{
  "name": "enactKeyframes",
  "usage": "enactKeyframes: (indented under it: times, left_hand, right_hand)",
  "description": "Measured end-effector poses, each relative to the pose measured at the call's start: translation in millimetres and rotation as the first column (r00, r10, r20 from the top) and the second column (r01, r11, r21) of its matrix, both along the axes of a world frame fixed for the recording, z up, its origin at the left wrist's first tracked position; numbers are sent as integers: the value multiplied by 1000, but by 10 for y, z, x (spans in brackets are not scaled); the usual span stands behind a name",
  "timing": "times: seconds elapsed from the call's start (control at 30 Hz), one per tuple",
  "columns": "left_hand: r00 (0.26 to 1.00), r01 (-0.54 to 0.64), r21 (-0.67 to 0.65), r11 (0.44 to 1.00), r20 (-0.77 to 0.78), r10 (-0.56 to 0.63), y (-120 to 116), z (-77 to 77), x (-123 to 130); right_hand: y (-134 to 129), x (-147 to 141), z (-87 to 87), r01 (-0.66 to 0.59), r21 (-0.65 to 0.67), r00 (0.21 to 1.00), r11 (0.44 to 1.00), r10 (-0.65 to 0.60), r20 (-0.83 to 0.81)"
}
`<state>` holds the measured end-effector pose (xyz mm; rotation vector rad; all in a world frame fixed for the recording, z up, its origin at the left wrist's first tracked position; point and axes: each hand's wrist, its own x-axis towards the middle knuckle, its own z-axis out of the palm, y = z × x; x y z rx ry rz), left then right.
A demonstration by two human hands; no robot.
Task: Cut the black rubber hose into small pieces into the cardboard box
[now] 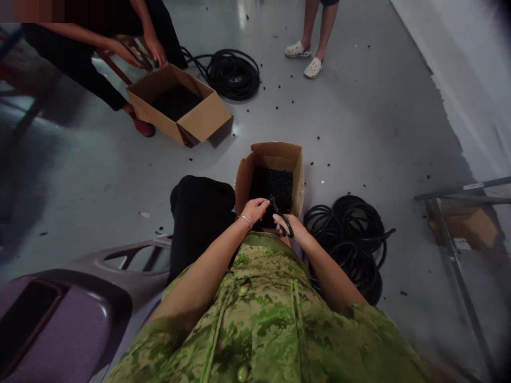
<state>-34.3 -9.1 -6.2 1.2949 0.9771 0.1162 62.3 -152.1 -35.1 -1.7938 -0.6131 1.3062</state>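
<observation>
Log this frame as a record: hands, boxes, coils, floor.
left hand: pinched above near box; anything held is too small to tell
right hand: holding black-handled scissors
near box: open cardboard, small black pieces inside
coils: black tubing, one pile right of each box
far box: open, co-worker's hands near its rim
floor: scattered black bits

This looks like a workshop or small factory floor. The smooth grey floor (371, 133) is bare and hard, dotted with stray black bits (293, 101). Thick coils of black tubing or cable lie on it, one bundle (351, 255) beside the nearer cardboard box (277, 151) and another coil (249, 85) beside the farther cardboard box (205, 114). The nearer box holds a mass of small black pieces (271, 181), with scissors (280, 214) in use over it. Another person (90, 34) works at the farther box, and a metal frame (455, 255) stands near the floor's right edge.
</observation>
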Motion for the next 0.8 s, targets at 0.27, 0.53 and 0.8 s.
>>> enactKeyframes:
  times: [0.27, 0.53, 0.8]
  left_hand:
    - [992, 122, 131, 984, 4, -123, 0, -23, -32]
    - [990, 141, 106, 984, -4, -142, 9, -24, -35]
    - [1000, 5, -90, 996, -4, -5, 9, 21, -2]
  right_hand:
    - [-2, 26, -12, 6, 16, 1000, 1000, -6, -10]
    - [-80, -2, 13, -4, -54, 975, 999, 16, 220]
    - [-111, -89, 27, -28, -59, 906, 998, 50, 421]
